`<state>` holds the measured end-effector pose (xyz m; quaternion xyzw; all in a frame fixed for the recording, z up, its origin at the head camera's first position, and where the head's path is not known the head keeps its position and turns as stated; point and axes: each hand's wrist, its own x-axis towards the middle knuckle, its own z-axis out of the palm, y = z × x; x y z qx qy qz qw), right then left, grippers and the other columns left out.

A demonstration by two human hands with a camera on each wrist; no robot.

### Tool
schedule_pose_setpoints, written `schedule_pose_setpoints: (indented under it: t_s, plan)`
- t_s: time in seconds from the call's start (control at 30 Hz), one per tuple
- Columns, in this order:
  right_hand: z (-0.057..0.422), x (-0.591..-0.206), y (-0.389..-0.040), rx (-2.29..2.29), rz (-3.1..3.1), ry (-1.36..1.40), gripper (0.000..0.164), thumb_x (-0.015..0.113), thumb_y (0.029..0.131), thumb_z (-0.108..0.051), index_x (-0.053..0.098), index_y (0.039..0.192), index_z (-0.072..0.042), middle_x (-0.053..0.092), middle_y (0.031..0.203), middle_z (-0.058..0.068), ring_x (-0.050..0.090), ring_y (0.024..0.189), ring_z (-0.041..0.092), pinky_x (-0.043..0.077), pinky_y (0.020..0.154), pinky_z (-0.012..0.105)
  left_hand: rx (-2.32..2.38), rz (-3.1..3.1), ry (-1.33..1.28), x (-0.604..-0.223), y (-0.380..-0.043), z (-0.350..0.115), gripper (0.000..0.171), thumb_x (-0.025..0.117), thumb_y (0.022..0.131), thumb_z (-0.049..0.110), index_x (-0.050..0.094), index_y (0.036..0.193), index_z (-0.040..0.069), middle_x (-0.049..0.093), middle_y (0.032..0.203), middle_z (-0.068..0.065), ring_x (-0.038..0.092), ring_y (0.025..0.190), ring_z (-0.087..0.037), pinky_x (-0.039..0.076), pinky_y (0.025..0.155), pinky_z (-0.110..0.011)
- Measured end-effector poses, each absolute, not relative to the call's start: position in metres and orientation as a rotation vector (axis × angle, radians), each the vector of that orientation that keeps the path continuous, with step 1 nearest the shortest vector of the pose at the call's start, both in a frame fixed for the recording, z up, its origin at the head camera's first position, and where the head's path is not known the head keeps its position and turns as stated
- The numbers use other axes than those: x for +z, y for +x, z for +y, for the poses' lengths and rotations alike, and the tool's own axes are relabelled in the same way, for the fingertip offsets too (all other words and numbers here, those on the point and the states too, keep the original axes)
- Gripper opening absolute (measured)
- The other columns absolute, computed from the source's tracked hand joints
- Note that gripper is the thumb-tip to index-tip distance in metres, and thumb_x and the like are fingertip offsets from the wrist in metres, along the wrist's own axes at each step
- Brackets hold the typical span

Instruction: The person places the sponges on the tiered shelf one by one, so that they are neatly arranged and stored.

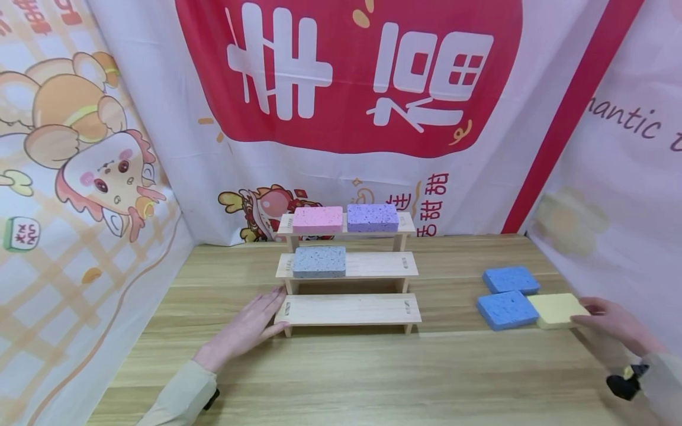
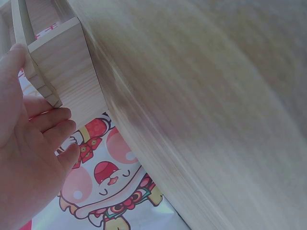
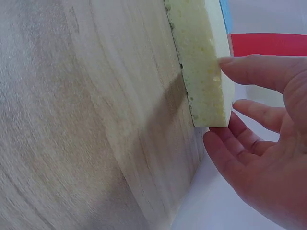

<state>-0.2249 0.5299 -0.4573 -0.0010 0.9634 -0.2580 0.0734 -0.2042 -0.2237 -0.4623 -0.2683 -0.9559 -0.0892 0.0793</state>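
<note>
A three-step wooden rack (image 1: 346, 309) stands on the table. My left hand (image 1: 256, 319) holds the left end of its lowest board, thumb at the front corner and fingers toward the back. On the top step sit a pink sponge (image 1: 318, 220) and a purple sponge (image 1: 372, 218); a grey-blue sponge (image 1: 319, 262) lies on the left of the middle step. Over at the right, my right hand (image 1: 613, 322) grips the near right end of a yellow sponge (image 1: 556, 310). In the right wrist view the yellow sponge (image 3: 201, 62) rests on the table, the thumb on its edge.
Two blue sponges (image 1: 507, 309) (image 1: 511, 280) lie just left of the yellow one, the nearer touching it. Printed cloth (image 1: 346, 130) hangs behind the table (image 1: 341, 378) and along both sides. The lowest board bears no sponge.
</note>
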Motion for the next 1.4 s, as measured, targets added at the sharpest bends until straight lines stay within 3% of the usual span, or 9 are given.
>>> schedule_pose_setpoints:
  t_s: [0.13, 0.5, 0.53, 0.6, 0.67, 0.73, 0.9, 1.07, 1.4]
  plan:
    - [0.528, -0.456, -0.226, -0.773, 2.872, -0.014, 0.073, 0.064, 0.097, -0.026, 0.031, 0.134, 0.028, 0.042, 0.127, 0.051, 0.051, 0.111, 0.061, 0.047, 0.068, 0.015, -0.264, -2.858, -0.799, -0.462, -0.205, -0.224, 0.076, 0.059, 0.096, 0.046, 0.038, 0.148, -0.006, 0.036, 0.156, -0.022, 0.042, 0.143, -0.039, 0.033, 0.12, -0.055]
    - [0.524, -0.452, -0.23, -0.778, 2.839, -0.177, 0.076, 0.065, 0.094, -0.016, 0.022, 0.14, 0.026, 0.026, 0.14, 0.051, 0.036, 0.121, 0.069, 0.043, 0.072, 0.007, -0.273, -2.881, -0.791, -0.461, -0.204, -0.224, 0.076, 0.058, 0.097, 0.046, 0.037, 0.149, -0.005, 0.035, 0.157, -0.022, 0.039, 0.145, -0.037, 0.031, 0.121, -0.054]
    - [0.525, -0.453, -0.231, -0.797, 2.821, -0.191, 0.076, 0.065, 0.093, -0.014, 0.021, 0.141, 0.026, 0.023, 0.14, 0.051, 0.033, 0.121, 0.071, 0.05, 0.08, 0.013, -0.273, -2.881, -0.791, -0.461, -0.204, -0.224, 0.076, 0.058, 0.097, 0.046, 0.037, 0.149, -0.005, 0.035, 0.157, -0.022, 0.039, 0.145, -0.037, 0.03, 0.121, -0.054]
    - [0.525, -0.453, -0.233, -0.839, 2.783, -0.219, 0.077, 0.064, 0.092, -0.009, 0.017, 0.142, 0.026, 0.02, 0.141, 0.052, 0.028, 0.121, 0.073, 0.055, 0.094, 0.037, -0.271, -2.88, -0.789, -0.461, -0.204, -0.224, 0.076, 0.058, 0.097, 0.046, 0.036, 0.149, -0.005, 0.035, 0.157, -0.022, 0.039, 0.145, -0.037, 0.03, 0.121, -0.054]
    - [0.525, -0.454, -0.234, -0.888, 2.747, -0.239, 0.079, 0.063, 0.088, -0.003, 0.014, 0.143, 0.025, 0.015, 0.143, 0.053, 0.023, 0.121, 0.075, 0.043, 0.101, 0.067, -0.268, -2.878, -0.789, -0.462, -0.205, -0.224, 0.076, 0.058, 0.097, 0.046, 0.037, 0.149, -0.005, 0.035, 0.157, -0.022, 0.04, 0.145, -0.037, 0.031, 0.121, -0.054]
    - [0.525, -0.455, -0.235, -0.939, 2.718, -0.259, 0.082, 0.063, 0.085, 0.002, 0.011, 0.144, 0.025, 0.009, 0.144, 0.054, 0.017, 0.122, 0.078, 0.025, 0.095, 0.083, -0.262, -2.876, -0.79, -0.462, -0.205, -0.224, 0.076, 0.058, 0.097, 0.046, 0.037, 0.149, -0.005, 0.036, 0.156, -0.022, 0.04, 0.144, -0.037, 0.031, 0.121, -0.054]
    - [0.525, -0.46, -0.238, -0.948, 2.723, -0.275, 0.087, 0.065, 0.079, 0.005, 0.011, 0.144, 0.024, 0.001, 0.146, 0.053, 0.013, 0.123, 0.078, 0.02, 0.093, 0.085, -0.256, -2.874, -0.792, -0.462, -0.205, -0.224, 0.075, 0.058, 0.097, 0.046, 0.038, 0.149, -0.005, 0.037, 0.156, -0.022, 0.041, 0.144, -0.037, 0.032, 0.121, -0.053]
    - [0.525, -0.461, -0.241, -0.874, 2.732, -0.235, 0.091, 0.068, 0.077, 0.004, 0.011, 0.144, 0.025, 0.005, 0.145, 0.053, 0.012, 0.124, 0.076, 0.02, 0.095, 0.085, -0.254, -2.879, -0.792, -0.462, -0.205, -0.224, 0.076, 0.057, 0.097, 0.047, 0.037, 0.149, -0.005, 0.037, 0.156, -0.022, 0.04, 0.144, -0.037, 0.031, 0.121, -0.053]
    - [0.524, -0.456, -0.242, -0.693, 2.835, -0.252, 0.086, 0.076, 0.076, -0.005, 0.026, 0.138, 0.027, 0.025, 0.14, 0.052, 0.031, 0.119, 0.073, 0.037, 0.091, 0.079, -0.254, -2.882, -0.786, -0.464, -0.206, -0.225, 0.076, 0.056, 0.097, 0.048, 0.037, 0.149, -0.005, 0.037, 0.156, -0.023, 0.04, 0.144, -0.037, 0.031, 0.121, -0.053]
